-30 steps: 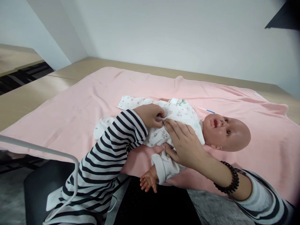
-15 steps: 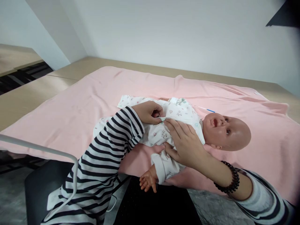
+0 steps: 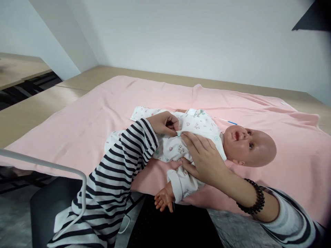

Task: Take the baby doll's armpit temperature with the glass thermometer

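Observation:
A baby doll (image 3: pixel 250 146) lies on its back, its head to the right, dressed in white printed baby clothes (image 3: pixel 195 124). At the doll's belly my left hand (image 3: pixel 165 123) is closed, thumb and fingers pinching the front edge of the clothes beside a small greenish snap. My right hand (image 3: pixel 204 155) rests flat over the doll's chest and near side, fingers stretched out and fingertips by the same edge, the thumb lower near the doll's sleeve. One doll hand (image 3: pixel 164 199) sticks out of a white cuff toward me.
A pink blanket (image 3: pixel 103 113) covers much of the wooden table (image 3: pixel 64 98). Behind the doll's head lies a thin white and blue stick (image 3: pixel 229 121). A white bent tube (image 3: pixel 51 163) crosses the lower left, above a dark chair (image 3: pixel 49 210). A pale wall (image 3: pixel 193 41) stands behind.
My left hand has shifted slightly left along the edge of the clothes, uncovering more of the snap. The right hand stays in place. The view has tilted a little.

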### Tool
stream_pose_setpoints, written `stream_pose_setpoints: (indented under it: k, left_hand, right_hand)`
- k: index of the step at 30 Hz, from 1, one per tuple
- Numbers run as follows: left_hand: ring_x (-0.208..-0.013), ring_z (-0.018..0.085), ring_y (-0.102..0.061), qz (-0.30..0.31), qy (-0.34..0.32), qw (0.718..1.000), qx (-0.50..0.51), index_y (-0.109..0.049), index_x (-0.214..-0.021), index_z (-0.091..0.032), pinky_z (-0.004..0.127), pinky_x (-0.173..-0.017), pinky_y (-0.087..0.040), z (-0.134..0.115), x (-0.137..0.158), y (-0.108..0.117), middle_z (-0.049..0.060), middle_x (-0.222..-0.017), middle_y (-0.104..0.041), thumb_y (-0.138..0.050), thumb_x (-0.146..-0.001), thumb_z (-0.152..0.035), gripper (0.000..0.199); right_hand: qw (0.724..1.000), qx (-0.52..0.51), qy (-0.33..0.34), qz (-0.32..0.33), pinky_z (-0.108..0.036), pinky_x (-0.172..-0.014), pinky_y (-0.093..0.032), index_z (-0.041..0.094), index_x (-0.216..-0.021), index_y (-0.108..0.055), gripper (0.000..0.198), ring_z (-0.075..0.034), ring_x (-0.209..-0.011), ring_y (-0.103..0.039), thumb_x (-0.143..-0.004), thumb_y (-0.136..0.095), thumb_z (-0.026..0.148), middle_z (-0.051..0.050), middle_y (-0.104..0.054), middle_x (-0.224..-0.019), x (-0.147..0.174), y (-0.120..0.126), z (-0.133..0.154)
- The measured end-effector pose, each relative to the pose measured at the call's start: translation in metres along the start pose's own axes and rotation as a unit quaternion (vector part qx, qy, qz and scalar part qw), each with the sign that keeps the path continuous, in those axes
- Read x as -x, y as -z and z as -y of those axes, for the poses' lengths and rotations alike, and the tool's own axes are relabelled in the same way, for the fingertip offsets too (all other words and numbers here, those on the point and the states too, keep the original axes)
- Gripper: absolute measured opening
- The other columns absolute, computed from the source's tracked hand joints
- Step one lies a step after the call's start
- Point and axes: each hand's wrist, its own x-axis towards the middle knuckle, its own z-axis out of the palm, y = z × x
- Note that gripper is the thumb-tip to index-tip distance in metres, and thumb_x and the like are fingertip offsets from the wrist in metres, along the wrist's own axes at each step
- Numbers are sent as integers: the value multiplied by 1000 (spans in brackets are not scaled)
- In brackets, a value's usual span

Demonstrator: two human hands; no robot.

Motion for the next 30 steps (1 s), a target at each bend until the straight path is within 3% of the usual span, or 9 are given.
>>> stream_pose_setpoints:
  k: [5, 10, 17, 30]
  left_hand:
    - [-57, 4, -38, 24, -6, 1000, 3, -67, -79, -11, 19, -55, -29, 1, 1, -3, -5, -62, -48, -76, -72, -17, 13]
    - [-61, 5, -44, 42, -30, 999, 1, -67, -83, -12, 19, -59, -34, 1, 0, -3, -4, -69, -55, -74, -76, -17, 10]
    - [-69, 8, -55, 29, -33, 999, 23, -73, -89, -13, 21, -67, -45, 8, 0, -3, 2, -78, -66, -80, -78, -34, 25]
    - [-69, 9, -50, 42, -37, 998, 42, -69, -88, -11, 21, -66, -40, 9, -2, -1, 0, -75, -59, -72, -90, -44, 33]
  right_hand:
    - [1000, 0, -10, -6, -43, -100, -44, 2, -163, -29, 87, -29, -120, -51, -93, -60, 43, -17, -60, -137, 0, -1, -2]
    - [999, -29, -10, -8, -42, -105, -41, 10, -153, -44, 67, -27, -129, -49, -94, -58, 38, -14, -56, -144, 0, -1, -2]
    - [1000, 5, -7, -9, -43, -101, -43, 4, -154, -45, 73, -29, -122, -49, -93, -59, 42, -17, -58, -139, 0, -1, -2]
    - [999, -21, -19, -24, -45, -101, -46, 5, -159, -38, 79, -30, -120, -50, -92, -62, 40, -16, -57, -138, 1, -3, -1]
